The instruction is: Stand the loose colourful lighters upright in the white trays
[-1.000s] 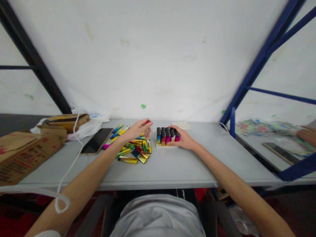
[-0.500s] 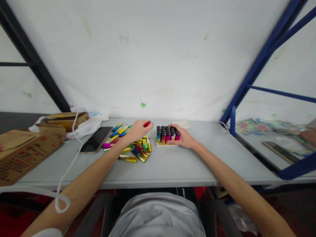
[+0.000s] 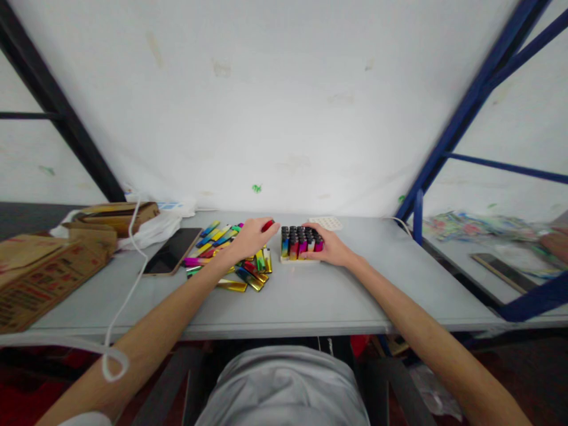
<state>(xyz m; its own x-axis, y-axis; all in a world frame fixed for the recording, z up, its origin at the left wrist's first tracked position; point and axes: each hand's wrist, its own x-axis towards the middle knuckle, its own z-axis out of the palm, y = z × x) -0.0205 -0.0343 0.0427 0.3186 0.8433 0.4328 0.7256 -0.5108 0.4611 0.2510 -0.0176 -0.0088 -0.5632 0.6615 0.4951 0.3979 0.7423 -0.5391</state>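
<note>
My left hand (image 3: 252, 238) is closed on a red lighter (image 3: 268, 225), most of which my fingers hide. It hovers just left of a block of upright lighters (image 3: 293, 241) with black tops, standing in rows in a pale tray (image 3: 289, 261). My right hand (image 3: 331, 245) is wrapped round the right side of that block, thumb in front and fingers behind. Beneath and around my left wrist lies a loose pile of shiny multicoloured lighters (image 3: 252, 276), partly covered by the hand and forearm.
Behind my right hand lies a white holed tray (image 3: 326, 223). A phone (image 3: 174, 252) rests left of the pile, near cardboard boxes (image 3: 57, 272) and a white cable (image 3: 126, 290). Blue frame bars (image 3: 470, 106) rise at right; beyond them are another phone (image 3: 503, 272) and another person's hand (image 3: 554, 245).
My left hand has moved slightly right, closer to the block, with the red lighter still in it. My right hand stays in place on the block.
</note>
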